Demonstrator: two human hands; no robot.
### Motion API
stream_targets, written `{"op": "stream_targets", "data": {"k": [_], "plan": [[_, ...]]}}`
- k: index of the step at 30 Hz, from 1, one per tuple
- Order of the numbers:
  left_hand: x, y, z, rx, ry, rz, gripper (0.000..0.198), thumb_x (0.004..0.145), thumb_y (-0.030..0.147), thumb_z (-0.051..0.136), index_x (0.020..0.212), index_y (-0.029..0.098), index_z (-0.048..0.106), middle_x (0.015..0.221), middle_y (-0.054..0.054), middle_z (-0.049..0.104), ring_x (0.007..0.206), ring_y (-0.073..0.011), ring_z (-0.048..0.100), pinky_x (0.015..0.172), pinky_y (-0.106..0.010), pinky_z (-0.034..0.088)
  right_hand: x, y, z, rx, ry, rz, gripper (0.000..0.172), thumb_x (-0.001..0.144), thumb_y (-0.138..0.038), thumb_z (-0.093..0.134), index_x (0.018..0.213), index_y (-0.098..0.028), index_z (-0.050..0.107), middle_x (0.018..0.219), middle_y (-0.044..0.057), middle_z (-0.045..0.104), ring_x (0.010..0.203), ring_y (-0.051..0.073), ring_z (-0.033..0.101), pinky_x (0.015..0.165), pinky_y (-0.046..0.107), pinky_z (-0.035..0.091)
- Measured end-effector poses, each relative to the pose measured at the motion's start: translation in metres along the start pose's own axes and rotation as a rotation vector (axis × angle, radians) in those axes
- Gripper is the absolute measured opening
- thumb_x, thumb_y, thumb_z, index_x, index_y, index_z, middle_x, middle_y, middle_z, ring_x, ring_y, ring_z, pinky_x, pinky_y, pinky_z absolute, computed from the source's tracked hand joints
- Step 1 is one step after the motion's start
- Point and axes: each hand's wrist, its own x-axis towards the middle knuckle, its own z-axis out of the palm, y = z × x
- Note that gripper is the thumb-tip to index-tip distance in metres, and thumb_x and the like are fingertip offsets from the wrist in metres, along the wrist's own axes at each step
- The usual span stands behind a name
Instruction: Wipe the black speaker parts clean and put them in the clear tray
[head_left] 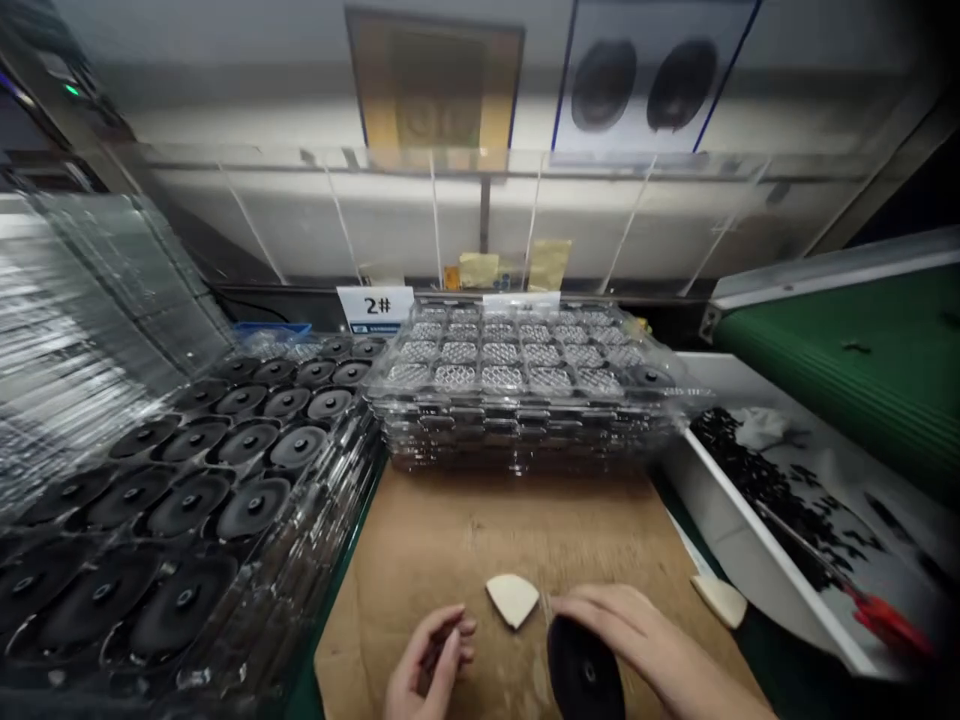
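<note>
My right hand (622, 625) grips the upper edge of a black oval disc (586, 672) with a small raised hub in its middle. The disc is tilted up on edge over a brown cardboard sheet (442, 530). To its left, my left hand (431, 665) is loosely curled, thumb apart from the fingertips, and nothing shows in it. A cream wedge-shaped piece (513, 600) lies flat on the cardboard between the hands, touched by neither. Another cream piece (721, 600) rests near the cardboard's right edge.
Clear trays of black discs (247, 440) stand at left, beside stacked empty clear trays (67, 370). More stacked clear trays (517, 400) sit behind the cardboard. At right, a white bin (757, 540) holds small black parts and a red-handled tool (889, 622), below a green conveyor belt (862, 350).
</note>
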Motion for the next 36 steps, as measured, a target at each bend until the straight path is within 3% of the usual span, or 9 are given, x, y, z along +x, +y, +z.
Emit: {"op": "stream_targets", "data": {"k": [4, 8, 13, 18, 23, 27, 30, 36], "plan": [[-0.035, 0.017, 0.016, -0.364, -0.393, -0.107, 0.064, 0.056, 0.049, 0.076, 0.113, 0.025, 0.06, 0.117, -0.013, 0.063, 0.105, -0.0259, 0.059, 0.087, -0.032, 0.048, 0.002, 0.002, 0.046, 0.326, 0.041, 0.207, 0.071, 0.063, -0.038, 0.073, 0.126, -0.021, 0.046, 0.138, 0.015, 0.037, 0.128, 0.034, 0.034, 0.104, 0.049, 0.032], [-0.042, 0.029, 0.028, -0.47, -0.521, -0.315, 0.077, 0.047, 0.042, 0.083, 0.118, 0.03, 0.056, 0.133, -0.01, 0.05, 0.124, -0.029, 0.044, 0.1, -0.036, 0.038, 0.006, 0.005, 0.064, 0.492, 0.029, 0.227, 0.069, 0.063, -0.038, 0.073, 0.125, -0.022, 0.046, 0.138, 0.015, 0.035, 0.13, 0.033, 0.031, 0.106, 0.052, 0.028], [-0.033, 0.036, 0.033, -0.502, -0.515, -0.371, 0.075, 0.049, 0.044, 0.081, 0.117, 0.027, 0.055, 0.129, -0.013, 0.053, 0.12, -0.0312, 0.047, 0.095, -0.037, 0.042, 0.007, 0.012, 0.059, 0.57, 0.047, 0.201, 0.072, 0.064, -0.048, 0.074, 0.125, -0.024, 0.044, 0.137, 0.013, 0.035, 0.129, 0.031, 0.033, 0.106, 0.049, 0.03], [-0.03, 0.046, 0.037, -0.484, -0.434, -0.402, 0.07, 0.054, 0.04, 0.08, 0.117, 0.025, 0.053, 0.121, -0.011, 0.058, 0.117, -0.0274, 0.05, 0.091, -0.031, 0.042, 0.013, 0.016, 0.062, 0.576, 0.047, 0.155, 0.072, 0.064, -0.047, 0.074, 0.126, -0.027, 0.042, 0.136, 0.01, 0.037, 0.128, 0.029, 0.033, 0.106, 0.048, 0.03], [-0.023, 0.051, 0.037, -0.504, -0.428, -0.488, 0.071, 0.054, 0.037, 0.081, 0.118, 0.029, 0.049, 0.116, -0.006, 0.062, 0.108, -0.0233, 0.056, 0.088, -0.028, 0.043, 0.023, 0.018, 0.068, 0.607, 0.091, 0.096, 0.074, 0.062, -0.048, 0.076, 0.125, -0.027, 0.042, 0.136, 0.01, 0.037, 0.127, 0.029, 0.034, 0.105, 0.046, 0.032], [-0.016, 0.051, 0.036, -0.504, -0.379, -0.541, 0.074, 0.049, 0.037, 0.084, 0.115, 0.027, 0.053, 0.116, -0.005, 0.061, 0.11, -0.0221, 0.054, 0.089, -0.024, 0.042, 0.03, 0.017, 0.065, 0.612, 0.084, 0.101, 0.074, 0.063, -0.048, 0.076, 0.125, -0.026, 0.042, 0.136, 0.01, 0.037, 0.128, 0.026, 0.034, 0.106, 0.043, 0.032], [-0.013, 0.052, 0.035, -0.492, -0.345, -0.571, 0.078, 0.045, 0.039, 0.085, 0.115, 0.027, 0.054, 0.117, -0.006, 0.06, 0.111, -0.0246, 0.053, 0.089, -0.026, 0.043, 0.035, 0.015, 0.062, 0.608, 0.083, 0.09, 0.073, 0.063, -0.047, 0.076, 0.124, -0.025, 0.043, 0.135, 0.01, 0.039, 0.127, 0.026, 0.035, 0.105, 0.042, 0.032], [-0.009, 0.055, 0.033, -0.506, -0.307, -0.603, 0.065, 0.055, 0.034, 0.081, 0.115, 0.027, 0.056, 0.117, -0.007, 0.061, 0.115, -0.0262, 0.05, 0.095, -0.031, 0.04, 0.041, 0.015, 0.07, 0.586, 0.068, 0.092, 0.075, 0.067, -0.049, 0.073, 0.129, -0.025, 0.039, 0.134, 0.009, 0.039, 0.128, 0.025, 0.033, 0.106, 0.04, 0.031]]}}
